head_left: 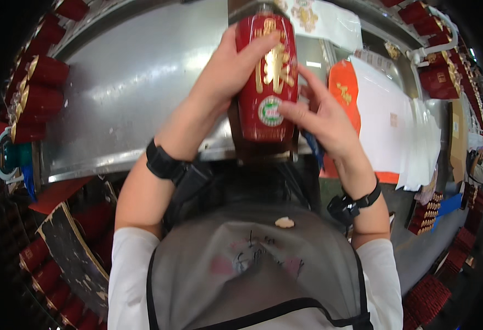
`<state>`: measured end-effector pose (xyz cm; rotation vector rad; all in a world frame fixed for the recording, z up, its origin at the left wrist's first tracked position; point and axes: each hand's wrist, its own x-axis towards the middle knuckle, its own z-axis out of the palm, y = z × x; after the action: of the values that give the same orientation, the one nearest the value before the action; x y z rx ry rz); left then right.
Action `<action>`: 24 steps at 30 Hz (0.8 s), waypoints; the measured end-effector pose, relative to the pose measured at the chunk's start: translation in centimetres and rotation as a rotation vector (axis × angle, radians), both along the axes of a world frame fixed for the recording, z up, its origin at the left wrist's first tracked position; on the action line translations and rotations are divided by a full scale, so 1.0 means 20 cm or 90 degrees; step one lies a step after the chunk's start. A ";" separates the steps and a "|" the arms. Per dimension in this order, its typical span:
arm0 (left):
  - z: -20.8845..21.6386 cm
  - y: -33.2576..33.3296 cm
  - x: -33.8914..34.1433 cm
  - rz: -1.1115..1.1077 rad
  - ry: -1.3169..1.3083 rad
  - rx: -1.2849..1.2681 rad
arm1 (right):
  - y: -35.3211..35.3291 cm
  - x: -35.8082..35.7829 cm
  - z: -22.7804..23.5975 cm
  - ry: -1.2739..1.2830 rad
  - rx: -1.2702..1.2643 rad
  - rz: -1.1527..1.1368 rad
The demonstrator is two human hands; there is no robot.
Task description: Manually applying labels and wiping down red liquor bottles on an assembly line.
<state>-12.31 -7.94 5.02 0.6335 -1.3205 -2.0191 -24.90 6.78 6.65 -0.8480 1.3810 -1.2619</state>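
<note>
A dark red bottle with large gold characters lies between my hands over the near edge of the metal bench, its narrow top pointing away from me. My left hand is wrapped round the bottle's left side, with the thumb across its front. From the right, my right hand reaches to its lower part, thumb on or beside a round green and white sticker. The right fingers are partly hidden behind the bottle, and something dark blue shows beneath that hand.
The metal bench stretches left. A stack of white sheets lies on the right, beside an orange sheet with gold print. White sheets with gold patterns lie at the far side. Red bottles line the left, with more at the right.
</note>
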 end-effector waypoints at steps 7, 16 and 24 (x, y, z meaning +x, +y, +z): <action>0.08 0.03 0.07 -0.050 0.038 0.058 | 0.01 -0.05 0.04 0.008 0.009 0.023; 0.02 0.16 0.21 -0.099 0.052 -0.036 | 0.03 -0.02 0.07 0.028 -0.005 0.031; 0.02 0.04 0.10 -0.089 -0.017 -0.050 | -0.02 0.01 0.07 -0.006 -0.001 0.045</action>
<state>-10.35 -7.08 5.46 0.5482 -1.4883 -2.0634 -24.74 6.43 8.11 -0.8826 1.3322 -1.2114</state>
